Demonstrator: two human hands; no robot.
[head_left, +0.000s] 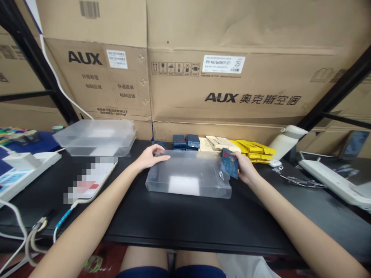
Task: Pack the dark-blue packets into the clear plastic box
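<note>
A clear plastic box point(185, 173) lies flat on the black table in front of me. My left hand point(152, 156) grips its back left corner, with the thumb over the top. My right hand point(245, 168) holds a dark blue packet point(230, 164) upright at the box's right end, beside a small round tab. Behind the box stand more dark blue packets point(186, 141), cream packets point(218, 143) and a pile of yellow packets point(255, 150).
Stacked clear boxes point(97, 137) stand at the back left, near a phone point(97, 179) on a cable and a power strip point(26, 170). A white bottle point(286, 141) leans at the back right, near another power strip point(333, 183). Cardboard point(226, 31) walls the back.
</note>
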